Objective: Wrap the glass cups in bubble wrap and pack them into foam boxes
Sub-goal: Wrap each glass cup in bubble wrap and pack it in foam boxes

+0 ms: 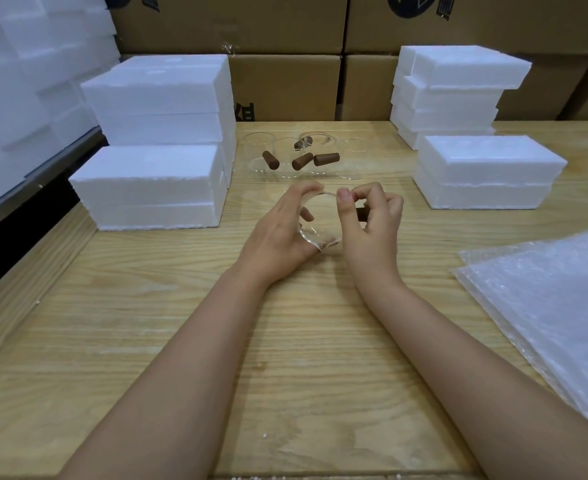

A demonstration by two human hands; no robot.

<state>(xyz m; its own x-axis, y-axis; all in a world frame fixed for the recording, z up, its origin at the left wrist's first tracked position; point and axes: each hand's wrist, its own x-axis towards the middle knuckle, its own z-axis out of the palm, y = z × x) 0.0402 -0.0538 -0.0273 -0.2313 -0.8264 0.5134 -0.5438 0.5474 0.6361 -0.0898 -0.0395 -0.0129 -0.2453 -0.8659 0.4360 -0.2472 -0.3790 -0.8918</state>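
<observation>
Gripping a clear glass cup (320, 220) over the middle of the tabletop (181, 341), the left hand (278, 233) is curling its fingers and thumb round the cup's wall, and the cup is tipping so that its mouth is facing the camera. The right hand (372, 220) is pinching the cup's rim between thumb and forefinger, with its other fingers curling loosely. A brown handle (362, 213) is showing just behind that hand; whether the hand is touching it I cannot tell. Several more glass cups (287, 157) with brown handles are sitting close together near the far edge of the tabletop, some upright and some lying over. The left foam boxes (154, 181) are sitting in stacks toward the far left corner, and the right foam boxes (486, 168) are sitting stacked toward the far right corner. Bubble wrap sheets (555, 306) are lying in a loose pile at the right edge. Cardboard cartons (285, 84) are standing stacked behind the far edge.
</observation>
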